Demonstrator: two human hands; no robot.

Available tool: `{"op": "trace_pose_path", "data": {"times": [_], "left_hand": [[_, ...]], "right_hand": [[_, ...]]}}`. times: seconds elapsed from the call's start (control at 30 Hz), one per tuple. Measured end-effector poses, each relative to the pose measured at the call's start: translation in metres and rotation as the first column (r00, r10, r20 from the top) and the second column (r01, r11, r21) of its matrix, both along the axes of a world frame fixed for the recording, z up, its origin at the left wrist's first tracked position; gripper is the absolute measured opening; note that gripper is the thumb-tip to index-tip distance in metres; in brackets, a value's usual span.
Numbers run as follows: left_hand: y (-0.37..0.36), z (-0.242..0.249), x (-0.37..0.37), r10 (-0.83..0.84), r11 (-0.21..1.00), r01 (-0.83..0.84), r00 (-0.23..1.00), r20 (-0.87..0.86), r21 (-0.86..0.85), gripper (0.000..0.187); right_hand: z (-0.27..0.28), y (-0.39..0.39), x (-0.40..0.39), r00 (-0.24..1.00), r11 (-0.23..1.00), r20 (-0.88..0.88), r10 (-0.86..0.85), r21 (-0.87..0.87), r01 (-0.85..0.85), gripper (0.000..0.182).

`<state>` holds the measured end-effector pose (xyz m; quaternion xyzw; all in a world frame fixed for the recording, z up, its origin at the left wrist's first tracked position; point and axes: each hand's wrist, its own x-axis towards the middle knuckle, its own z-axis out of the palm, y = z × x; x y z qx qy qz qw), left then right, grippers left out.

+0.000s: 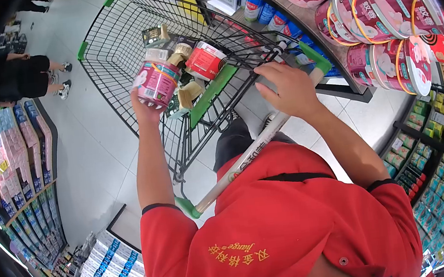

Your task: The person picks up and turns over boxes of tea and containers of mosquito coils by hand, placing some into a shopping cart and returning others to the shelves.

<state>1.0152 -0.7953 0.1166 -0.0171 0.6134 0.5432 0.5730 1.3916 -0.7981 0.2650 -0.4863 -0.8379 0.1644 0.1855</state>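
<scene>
My left hand (pixel 147 109) grips a pink and white tub (pixel 156 85) from below and the side, over the basket of a shopping cart (pixel 116 57). A red and white tub (pixel 205 61) lies tilted in the cart, among several small boxes and packages, one of them a pale green box (pixel 178 104). My right hand (pixel 288 89) is by the right end of the cart's handlebar (pixel 251 159), palm down, fingers spread and nothing held in them. Its palm seems to rest against the bar.
Stacked pink tubs (pixel 376 8) stand on a display at the upper right, with blue cans (pixel 253 6) below. Shelves of goods (pixel 12 149) line the left; more shelves (pixel 434 154) stand at the right. A person in dark clothes (pixel 26 78) is at the upper left.
</scene>
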Motion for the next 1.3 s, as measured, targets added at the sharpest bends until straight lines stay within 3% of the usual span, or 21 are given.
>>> {"op": "trace_pose_path", "data": {"times": [0.13,0.2,0.23,0.3,0.33,0.37,0.43,0.53,0.57,0.6,0.67,0.7,0.77,0.9,0.97,1.0,1.03,1.1,1.13,1.2,1.3], "left_hand": [[0.013,-0.061,0.014,-0.035,0.998,0.026,0.984,0.173,0.057,0.082],[0.029,-0.103,0.019,0.122,0.989,-0.122,0.993,-0.002,0.089,0.09],[0.033,-0.103,0.024,0.109,0.989,-0.109,0.994,0.002,0.095,0.09],[0.036,-0.104,0.038,0.086,0.996,-0.065,0.921,-0.379,0.067,0.098],[0.039,-0.125,0.031,-0.033,0.999,0.044,0.817,-0.575,0.005,0.102],[0.038,-0.142,0.024,-0.04,0.998,0.058,0.82,-0.57,0.013,0.102],[0.033,-0.158,0.011,-0.2,0.964,0.266,0.648,-0.735,-0.028,0.103],[0.02,-0.167,0.0,-0.292,0.919,0.394,0.693,-0.659,0.006,0.107],[0.02,-0.226,-0.017,-0.287,0.903,0.42,0.424,-0.859,-0.094,0.108],[0.021,-0.228,-0.013,-0.344,0.873,0.442,0.258,-0.903,-0.206,0.115],[0.029,-0.182,0.011,-0.561,0.782,0.51,0.329,-0.759,-0.357,0.128],[0.035,-0.191,0.014,-0.528,0.79,0.532,0.341,-0.778,-0.303,0.124],[0.038,-0.172,0.032,-0.506,0.804,0.567,0.492,-0.708,-0.18,0.119],[0.045,-0.195,0.007,-0.508,0.79,0.579,0.432,-0.746,-0.202,0.104],[0.046,-0.17,0.005,-0.633,0.565,0.813,0.316,-0.706,-0.143,0.085],[0.042,-0.152,0.008,-0.638,0.56,0.824,0.357,-0.682,-0.092,0.065],[0.04,-0.109,0.02,-0.622,0.577,0.812,0.363,-0.694,-0.092,0.065],[0.028,-0.004,0.06,-0.723,0.653,0.701,0.464,-0.513,-0.286,0.059],[0.027,-0.038,0.041,-0.611,0.704,0.676,0.42,-0.671,-0.217,0.06],[0.019,-0.02,0.037,-0.589,0.717,0.673,0.448,-0.672,-0.18,0.061],[-0.009,0.058,0.07,-0.463,0.805,0.589,0.561,-0.686,-0.062,0.059]], "right_hand": [[0.005,0.001,-0.004,1.0,0.997,0.013,-0.015,-0.076,0.016,0.031],[0.004,0.002,-0.008,1.0,0.997,0.015,-0.025,-0.079,0.026,0.032],[0.003,0.002,-0.009,0.999,0.996,0.015,-0.029,-0.082,0.03,0.032],[0.003,0.003,-0.011,0.999,0.998,0.027,-0.027,-0.051,0.029,0.032],[0.003,0.004,-0.012,0.999,1.0,0.038,-0.011,-0.026,0.012,0.031],[0.003,0.005,-0.012,0.999,0.999,0.044,-0.026,-0.018,0.027,0.031],[0.003,0.008,-0.013,0.999,0.998,0.036,-0.023,-0.057,0.025,0.031],[-0.001,0.016,-0.014,0.997,0.998,0.073,-0.011,-0.062,0.015,0.03],[-0.012,0.017,-0.015,1.0,0.999,0.022,-0.004,-0.034,0.005,0.029],[-0.022,0.019,-0.013,1.0,1.0,-0.012,-0.011,0.004,0.012,0.028],[-0.019,0.021,-0.013,1.0,1.0,-0.009,0.0,0.007,0.0,0.027],[-0.013,0.023,-0.013,0.999,0.999,0.032,-0.019,-0.039,0.02,0.027],[-0.012,0.024,-0.008,0.997,0.996,0.065,-0.049,-0.068,0.054,0.027],[-0.015,0.028,-0.009,1.0,0.99,0.021,-0.003,-0.141,0.006,0.028],[-0.02,0.028,-0.009,1.0,0.995,-0.015,-0.002,-0.095,0.0,0.027],[-0.022,0.028,-0.008,1.0,0.997,-0.024,0.018,-0.08,-0.02,0.027],[-0.023,0.028,-0.007,0.999,0.998,-0.035,0.014,-0.057,-0.016,0.027],[-0.025,0.028,-0.006,0.998,0.999,-0.055,0.028,-0.022,-0.029,0.026],[-0.025,0.028,-0.006,0.997,1.0,-0.076,0.024,0.002,-0.023,0.023],[-0.024,0.025,-0.006,0.994,0.999,-0.107,0.015,0.033,-0.012,0.021],[-0.014,0.022,-0.003,0.995,0.999,-0.096,0.041,-0.024,-0.043,0.021]]}}
